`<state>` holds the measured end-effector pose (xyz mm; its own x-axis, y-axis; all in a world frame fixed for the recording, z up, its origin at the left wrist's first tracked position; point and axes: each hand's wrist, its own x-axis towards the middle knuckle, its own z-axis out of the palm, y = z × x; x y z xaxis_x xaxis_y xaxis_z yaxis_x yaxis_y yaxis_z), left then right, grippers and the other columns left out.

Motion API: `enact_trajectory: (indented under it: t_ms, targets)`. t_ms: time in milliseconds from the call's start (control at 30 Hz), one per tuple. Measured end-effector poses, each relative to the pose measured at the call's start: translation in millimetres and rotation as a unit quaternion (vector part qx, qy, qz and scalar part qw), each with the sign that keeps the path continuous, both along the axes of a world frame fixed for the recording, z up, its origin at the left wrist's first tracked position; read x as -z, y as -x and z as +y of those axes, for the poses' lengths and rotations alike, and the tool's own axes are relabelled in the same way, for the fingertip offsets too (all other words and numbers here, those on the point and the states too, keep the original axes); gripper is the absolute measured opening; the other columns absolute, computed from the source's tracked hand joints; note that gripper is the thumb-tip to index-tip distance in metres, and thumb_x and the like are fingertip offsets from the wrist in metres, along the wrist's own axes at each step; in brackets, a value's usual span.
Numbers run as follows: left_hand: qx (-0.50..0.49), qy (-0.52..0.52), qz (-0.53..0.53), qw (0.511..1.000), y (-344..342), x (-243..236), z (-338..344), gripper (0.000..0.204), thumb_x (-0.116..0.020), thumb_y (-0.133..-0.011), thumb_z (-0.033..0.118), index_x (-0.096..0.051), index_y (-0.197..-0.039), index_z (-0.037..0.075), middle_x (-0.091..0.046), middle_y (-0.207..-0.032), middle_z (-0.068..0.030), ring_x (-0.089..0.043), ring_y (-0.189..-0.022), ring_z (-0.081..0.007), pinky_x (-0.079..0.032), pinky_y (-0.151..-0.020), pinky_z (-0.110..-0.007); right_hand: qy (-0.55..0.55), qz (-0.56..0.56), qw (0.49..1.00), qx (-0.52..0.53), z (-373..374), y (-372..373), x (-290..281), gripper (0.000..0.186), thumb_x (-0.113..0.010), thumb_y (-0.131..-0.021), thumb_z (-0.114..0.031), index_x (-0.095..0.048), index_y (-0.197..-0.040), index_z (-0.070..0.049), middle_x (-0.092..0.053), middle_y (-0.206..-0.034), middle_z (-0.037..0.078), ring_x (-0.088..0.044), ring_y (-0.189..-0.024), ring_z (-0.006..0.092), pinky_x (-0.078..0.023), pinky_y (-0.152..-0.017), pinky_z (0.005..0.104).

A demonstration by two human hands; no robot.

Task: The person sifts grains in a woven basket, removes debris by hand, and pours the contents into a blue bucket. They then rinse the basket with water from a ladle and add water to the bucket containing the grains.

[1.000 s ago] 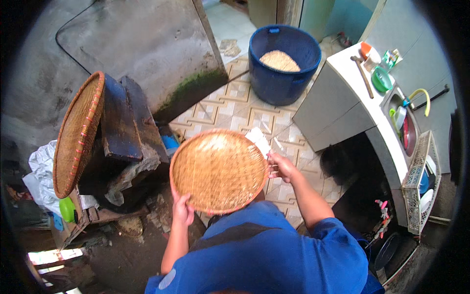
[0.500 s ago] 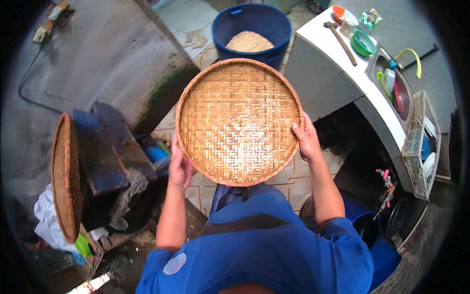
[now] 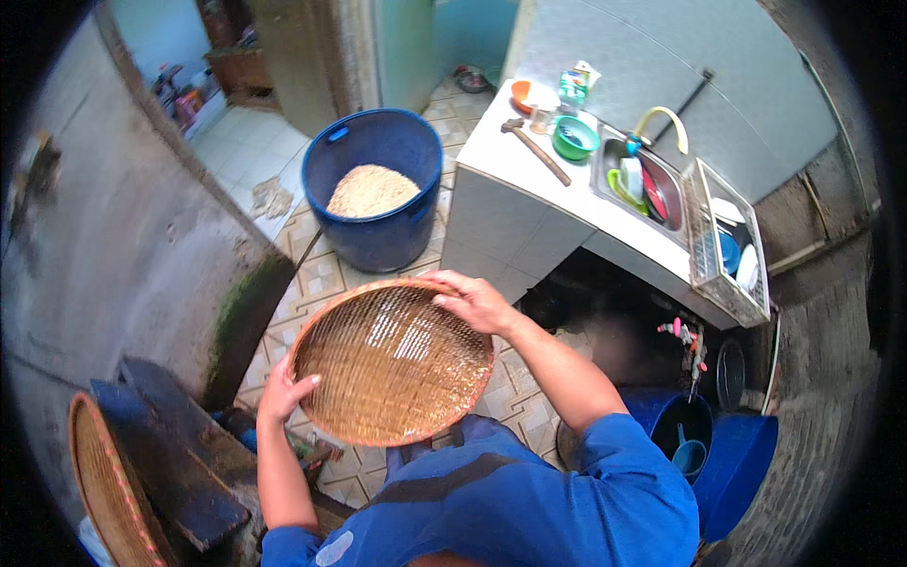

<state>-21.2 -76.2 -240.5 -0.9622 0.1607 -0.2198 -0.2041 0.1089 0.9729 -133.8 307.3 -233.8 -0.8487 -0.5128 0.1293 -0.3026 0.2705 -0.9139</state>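
Observation:
A round, shallow woven bamboo winnowing tray [image 3: 392,373] is held in front of my body, tilted so its far right side is raised. My left hand [image 3: 285,392] grips the rim at the left, thumb over the inner side. The far right rim is in my right hand [image 3: 477,304], with the fingers over the edge. No load shows on the weave. Beyond the tray stands a large blue bucket [image 3: 383,241] holding a heap of pale, grainy material [image 3: 373,192], perhaps grain or husks; I cannot tell which.
A second woven tray [image 3: 109,477] leans by dark blue boards at the lower left. On the right runs a white counter [image 3: 505,175] with a hammer [image 3: 537,151], a green bowl [image 3: 574,138], a sink [image 3: 673,203] and a dish rack [image 3: 718,241]. Blue containers [image 3: 732,477] stand below.
The tray has tipped from nearly face-on to a slant and come lower and closer to my body. My right hand has moved to its far rim. The view has turned rightward.

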Motion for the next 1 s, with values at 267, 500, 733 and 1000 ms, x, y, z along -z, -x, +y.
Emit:
enact_trajectory:
  t_ms: [267,500,733,1000]
  targets:
    - [-0.080,0.141,0.022,0.987,34,7,48,0.042,-0.047,-0.101,0.025,-0.051,-0.132,-0.002,-0.060,-0.124,-0.0097,-0.055,-0.111,-0.0194,-0.040,-0.098,-0.032,0.012,0.066,0.978,0.196,67,31,11,0.054,-0.069,-0.087,-0.031,-0.052,-0.135,-0.015,-0.060,-0.121,0.019,-0.060,-0.110,0.0324,-0.048,-0.095,0.0390]
    - [-0.113,0.144,0.066,0.981,83,79,84,0.041,-0.046,-0.102,0.023,-0.047,-0.135,-0.001,-0.056,-0.128,-0.0107,-0.053,-0.113,-0.0211,-0.040,-0.098,-0.034,-0.218,0.062,0.861,0.456,218,-55,210,0.037,-0.061,-0.085,-0.015,-0.059,-0.121,-0.009,-0.063,-0.112,0.018,-0.063,-0.098,0.0360,-0.051,-0.085,0.0444]
    - [-0.134,0.082,-0.056,0.986,118,98,152,0.044,-0.046,-0.102,0.027,-0.038,-0.139,0.006,-0.050,-0.134,-0.0115,-0.053,-0.115,-0.0274,-0.044,-0.097,-0.043,-0.374,-0.441,0.687,0.441,274,-316,354,0.023,-0.059,-0.079,-0.019,-0.073,-0.093,-0.009,-0.068,-0.104,0.019,-0.065,-0.099,0.0351,-0.054,-0.084,0.0432]
    - [-0.111,0.071,-0.104,0.986,133,138,208,0.045,-0.051,-0.097,0.022,-0.037,-0.139,0.010,-0.051,-0.131,-0.0111,-0.052,-0.115,-0.0276,-0.043,-0.096,-0.045,-0.374,-0.573,0.525,0.506,193,-493,314,0.022,-0.065,-0.078,-0.021,-0.071,-0.095,-0.009,-0.070,-0.102,0.013,-0.067,-0.100,0.0293,-0.054,-0.088,0.0405]
